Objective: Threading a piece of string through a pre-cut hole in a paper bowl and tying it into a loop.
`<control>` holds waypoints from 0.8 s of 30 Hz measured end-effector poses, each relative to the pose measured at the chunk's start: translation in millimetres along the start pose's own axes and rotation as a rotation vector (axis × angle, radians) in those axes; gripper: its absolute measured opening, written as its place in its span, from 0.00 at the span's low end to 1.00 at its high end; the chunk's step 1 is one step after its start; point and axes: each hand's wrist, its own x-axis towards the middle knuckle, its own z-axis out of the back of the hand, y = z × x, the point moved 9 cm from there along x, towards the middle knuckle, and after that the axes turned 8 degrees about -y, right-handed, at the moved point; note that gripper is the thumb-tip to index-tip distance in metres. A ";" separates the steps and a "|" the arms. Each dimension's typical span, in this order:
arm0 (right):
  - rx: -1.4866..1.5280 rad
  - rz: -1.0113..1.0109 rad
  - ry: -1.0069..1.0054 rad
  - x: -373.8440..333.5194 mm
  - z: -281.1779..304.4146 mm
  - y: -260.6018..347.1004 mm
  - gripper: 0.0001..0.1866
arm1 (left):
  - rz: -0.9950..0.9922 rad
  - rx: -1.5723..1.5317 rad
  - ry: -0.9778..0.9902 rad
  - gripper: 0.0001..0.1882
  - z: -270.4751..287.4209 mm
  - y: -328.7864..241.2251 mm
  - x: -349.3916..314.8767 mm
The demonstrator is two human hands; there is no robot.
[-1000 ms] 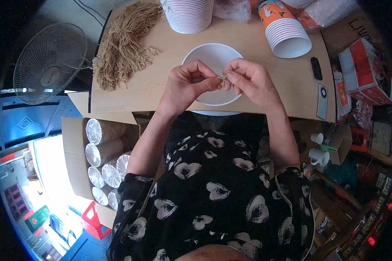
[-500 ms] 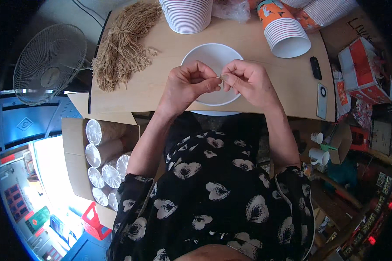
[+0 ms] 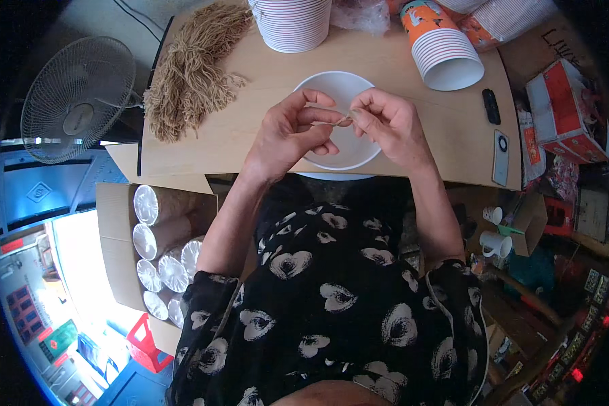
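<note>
Above a white round tub (image 3: 358,152) at the table's front edge, both my hands meet over a thin tan strand of cord (image 3: 342,122). My right hand (image 3: 390,128) pinches one end between thumb and forefinger. My left hand (image 3: 294,132) has the other part at its thumb and middle finger, with its forefinger lifted away. Fingers hide much of the short strand. A large bundle of tan cords (image 3: 196,74) lies on the table at the far left, matching the strand in colour.
Stacked white paper buckets (image 3: 292,27) stand at the back, and an orange-and-white stack (image 3: 446,57) lies at the back right. A black object (image 3: 490,106) and a phone (image 3: 500,157) rest along the right edge. A fan (image 3: 81,101) and a carton (image 3: 118,243) of wrapped rolls are left.
My left forefinger has lifted and its fingers have spread, and more of the strand shows between the hands. My right hand has shifted slightly right. The tub sits a little further right and nearer.
</note>
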 end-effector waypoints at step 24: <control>-0.228 0.065 -0.080 -19.8 24.9 9.0 0.03 | -0.455 0.650 -0.108 0.04 -5.9 -33.8 -16.0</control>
